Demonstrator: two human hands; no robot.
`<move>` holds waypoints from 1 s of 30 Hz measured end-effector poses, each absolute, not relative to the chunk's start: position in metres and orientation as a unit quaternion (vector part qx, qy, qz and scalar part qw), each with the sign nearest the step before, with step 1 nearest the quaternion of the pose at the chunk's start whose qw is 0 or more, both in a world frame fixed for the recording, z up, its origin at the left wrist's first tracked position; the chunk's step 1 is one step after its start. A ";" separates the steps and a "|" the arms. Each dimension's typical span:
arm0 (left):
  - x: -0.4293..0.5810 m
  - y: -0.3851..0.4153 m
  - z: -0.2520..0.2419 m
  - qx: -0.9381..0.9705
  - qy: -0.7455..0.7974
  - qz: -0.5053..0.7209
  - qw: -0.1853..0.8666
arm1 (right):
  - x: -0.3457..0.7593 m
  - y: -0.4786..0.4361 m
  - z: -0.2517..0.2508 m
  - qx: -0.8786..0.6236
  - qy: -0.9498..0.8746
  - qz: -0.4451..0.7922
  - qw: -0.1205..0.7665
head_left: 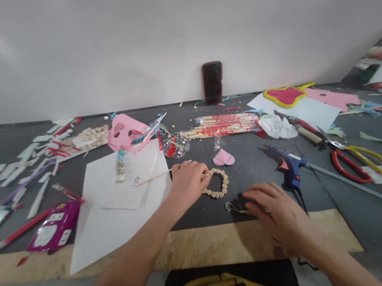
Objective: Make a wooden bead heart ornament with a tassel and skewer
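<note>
My left hand rests on the dark mat with its fingers curled on the left side of a small ring of cream beads. A thin wooden stick lies just left of that hand, across the white paper. My right hand lies low on the mat, fingers bent down over a thin looped string near the mat's front edge. A blue glue gun stands just behind my right hand.
White paper sheets, a pink heart, a pink mask, a pack of sticks, red-and-yellow scissors, a purple card, paper strips and a dark phone against the wall surround the hands.
</note>
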State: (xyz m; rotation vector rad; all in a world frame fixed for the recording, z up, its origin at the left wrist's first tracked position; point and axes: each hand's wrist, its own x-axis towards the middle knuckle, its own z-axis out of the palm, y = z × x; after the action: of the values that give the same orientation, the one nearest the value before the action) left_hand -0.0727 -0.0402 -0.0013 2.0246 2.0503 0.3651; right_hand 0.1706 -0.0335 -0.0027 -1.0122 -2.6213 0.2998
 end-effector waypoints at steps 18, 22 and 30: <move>-0.074 -0.038 -0.007 0.694 0.688 0.144 0.153 | 0.121 0.080 -0.009 -0.241 -0.965 0.067 0.078; -0.077 -0.041 -0.006 0.699 0.683 0.145 0.158 | 0.123 0.079 -0.012 -0.240 -0.963 0.089 0.083; -0.091 -0.039 0.000 0.666 0.700 0.189 0.172 | 0.108 0.077 0.014 -0.331 -0.922 0.176 0.099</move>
State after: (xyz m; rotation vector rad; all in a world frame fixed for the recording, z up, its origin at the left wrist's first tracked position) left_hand -0.0912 -0.0394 -0.0003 1.8916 1.9876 0.5365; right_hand 0.1084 0.0774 0.0143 -0.9780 -2.7272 0.5216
